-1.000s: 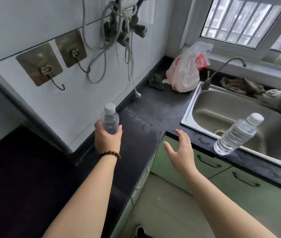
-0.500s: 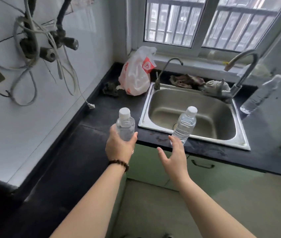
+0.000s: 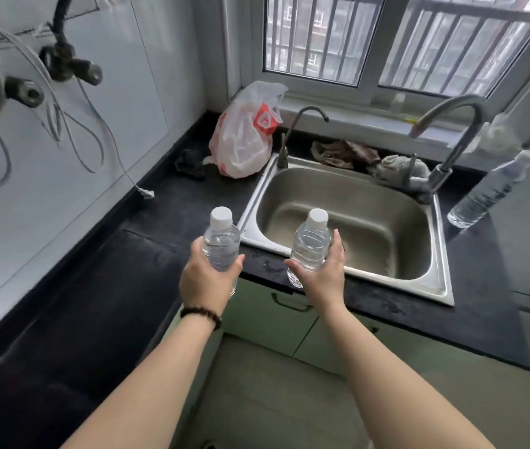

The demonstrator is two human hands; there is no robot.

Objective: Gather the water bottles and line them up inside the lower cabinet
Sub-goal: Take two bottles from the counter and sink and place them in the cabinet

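Head view: our left hand grips one bottle left of the sink; our right hand closes round another at the sink's front rim — a loose grasp could tip it in. A third bottle stands right of the sink.

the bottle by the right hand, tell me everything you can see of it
The bottle is small, of clear ridged plastic with a white screw cap, shut, and looks nearly full of clear liquid. No label shows. It stands upright at the front edge of the black countertop, just before the steel sink. The right hand wraps its lower half, thumb on the left side, fingers round the right. Whether its base rests on the counter or is just lifted cannot be told.
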